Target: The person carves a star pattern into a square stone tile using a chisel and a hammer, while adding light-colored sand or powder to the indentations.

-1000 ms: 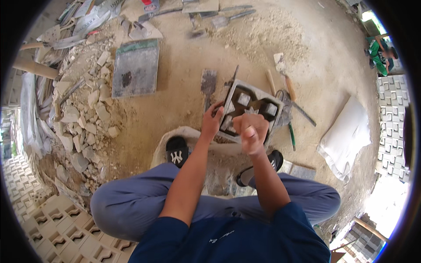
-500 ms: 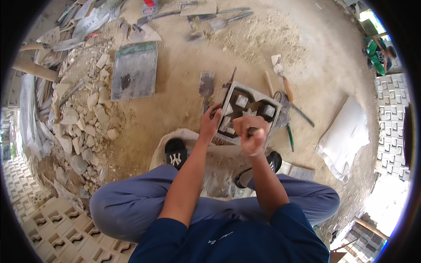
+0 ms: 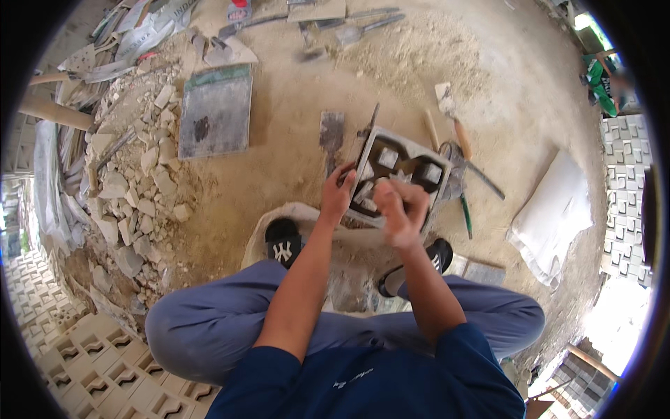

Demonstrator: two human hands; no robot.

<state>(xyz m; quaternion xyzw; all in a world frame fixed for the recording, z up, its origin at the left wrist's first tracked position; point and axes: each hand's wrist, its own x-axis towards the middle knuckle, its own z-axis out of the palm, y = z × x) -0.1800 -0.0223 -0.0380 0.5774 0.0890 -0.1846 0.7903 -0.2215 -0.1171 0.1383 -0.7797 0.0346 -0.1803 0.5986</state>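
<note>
against grey mould (image 3: 413, 147), left hand (image 3: 337, 197), right hand (image 3: 403, 211) above

A grey, open-topped rectangular mould (image 3: 412, 144) rests on a dirt floor, its walls turned askew so that the far edge slants down from its left corner to its right. Pale, squarish blocks (image 3: 388, 158) stand apart inside the darker cavity, one near the far left corner, another by the right wall and a third toward the near left. Its near right portion is hidden from view, while a dark strip (image 3: 365, 150) lines the left wall.
</note>
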